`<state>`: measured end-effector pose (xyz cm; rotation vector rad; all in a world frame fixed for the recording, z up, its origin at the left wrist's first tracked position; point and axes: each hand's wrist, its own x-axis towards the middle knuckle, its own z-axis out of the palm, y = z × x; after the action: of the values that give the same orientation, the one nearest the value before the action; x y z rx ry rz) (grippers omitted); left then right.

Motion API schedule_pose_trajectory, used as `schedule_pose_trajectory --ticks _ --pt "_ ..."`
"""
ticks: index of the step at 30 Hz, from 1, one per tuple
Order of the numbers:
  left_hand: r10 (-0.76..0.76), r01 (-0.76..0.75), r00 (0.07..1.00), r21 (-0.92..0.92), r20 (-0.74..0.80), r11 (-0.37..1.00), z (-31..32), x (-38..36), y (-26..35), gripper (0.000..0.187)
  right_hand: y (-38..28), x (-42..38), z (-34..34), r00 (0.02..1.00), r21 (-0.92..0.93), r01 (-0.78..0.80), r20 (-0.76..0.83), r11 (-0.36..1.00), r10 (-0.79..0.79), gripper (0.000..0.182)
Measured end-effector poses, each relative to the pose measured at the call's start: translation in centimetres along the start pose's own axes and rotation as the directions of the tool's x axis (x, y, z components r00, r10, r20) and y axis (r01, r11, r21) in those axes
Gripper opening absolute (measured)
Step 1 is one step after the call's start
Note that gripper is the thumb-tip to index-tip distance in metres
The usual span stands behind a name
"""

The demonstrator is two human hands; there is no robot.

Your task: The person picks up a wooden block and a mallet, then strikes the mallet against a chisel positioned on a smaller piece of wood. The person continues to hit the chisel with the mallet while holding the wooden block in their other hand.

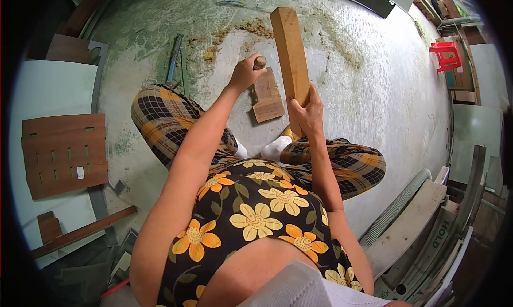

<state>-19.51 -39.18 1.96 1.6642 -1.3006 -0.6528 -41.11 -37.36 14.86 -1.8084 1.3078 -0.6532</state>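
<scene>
My left hand (pixel 247 73) is closed around a round wooden tool handle (pixel 260 62), its butt end pointing up. The tool's lower end is hidden, so its kind does not show. Just beneath and beside that hand lies a brown wood block (pixel 269 105) on the floor, with a step or notch across its face. My right hand (pixel 310 112) grips the lower part of a long, squared wooden beam (pixel 290 45). The beam is raised and tilted, its far end pointing away from me, to the right of the tool handle.
Wood shavings (pixel 256 27) lie scattered on the scuffed floor (pixel 363 83). A blue tool (pixel 173 61) lies beyond my left knee. At left is a slotted brown panel (pixel 64 155). Boards and a grey ribbed hose (pixel 398 208) are at right, with a red stool (pixel 445 56) farther off.
</scene>
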Motion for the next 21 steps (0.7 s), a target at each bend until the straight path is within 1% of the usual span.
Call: schedule_pose_trajectory --ticks 2,5,8,11,14,17,21 --pt "-0.009 0.008 1.0 0.025 0.012 1.0 0.0 -0.1 0.1 0.04 0.5 -0.2 0.2 1.0 0.005 -0.014 0.006 1.0 0.014 0.057" --pt "-0.036 0.035 0.999 0.003 0.028 0.999 0.2 -0.2 0.1 0.039 0.6 -0.5 0.2 0.999 0.017 -0.03 0.013 0.999 0.03 0.057" --pt "-0.019 0.019 1.0 0.012 0.004 1.0 0.3 -0.2 0.0 0.039 0.9 -0.4 0.2 0.999 0.019 -0.033 0.025 0.999 0.032 0.057" --pt "-0.034 0.034 0.999 0.02 0.0 0.999 0.3 -0.3 0.0 0.04 0.9 -0.3 0.2 0.999 0.015 -0.038 0.037 0.999 0.037 0.057" --pt "-0.051 0.051 0.999 -0.02 0.014 0.998 0.2 -0.7 -0.2 0.043 0.8 -0.5 0.4 0.998 0.027 -0.035 0.05 0.999 0.034 0.057" --pt "-0.064 0.064 0.998 -0.032 0.004 0.997 0.3 -0.7 -0.7 0.041 1.0 -0.3 0.6 0.998 0.03 -0.025 0.063 0.999 0.023 0.057" --pt "-0.032 0.03 0.998 -0.049 -0.047 0.998 0.4 -0.5 -1.5 0.039 0.8 0.1 1.0 0.996 0.013 -0.005 0.085 1.0 0.004 0.057"
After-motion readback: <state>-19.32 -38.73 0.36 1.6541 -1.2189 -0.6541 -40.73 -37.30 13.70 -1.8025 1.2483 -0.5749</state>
